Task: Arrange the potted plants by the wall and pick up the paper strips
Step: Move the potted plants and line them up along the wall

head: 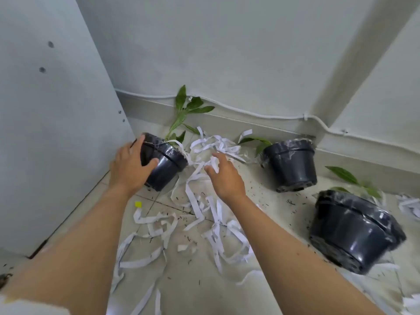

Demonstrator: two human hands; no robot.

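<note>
Three black potted plants lie tipped on the floor. My left hand [129,167] grips the side of the left pot [166,164], whose green leaves [188,105] reach the skirting. My right hand [223,176] hovers with fingers spread over a tangle of white paper strips [213,146], touching the top ones; nothing is clearly held. A second pot [292,164] lies on its side by the wall. The largest pot [354,230] lies tilted at the right. More paper strips [218,233] are scattered over the floor between my arms.
A grey cabinet panel [45,133] stands close on the left. The wall [227,53] with a white cable [261,113] along the skirting runs behind the pots. A small yellow piece [138,204] and dark soil crumbs dot the tiles. More strips [409,205] lie at the far right.
</note>
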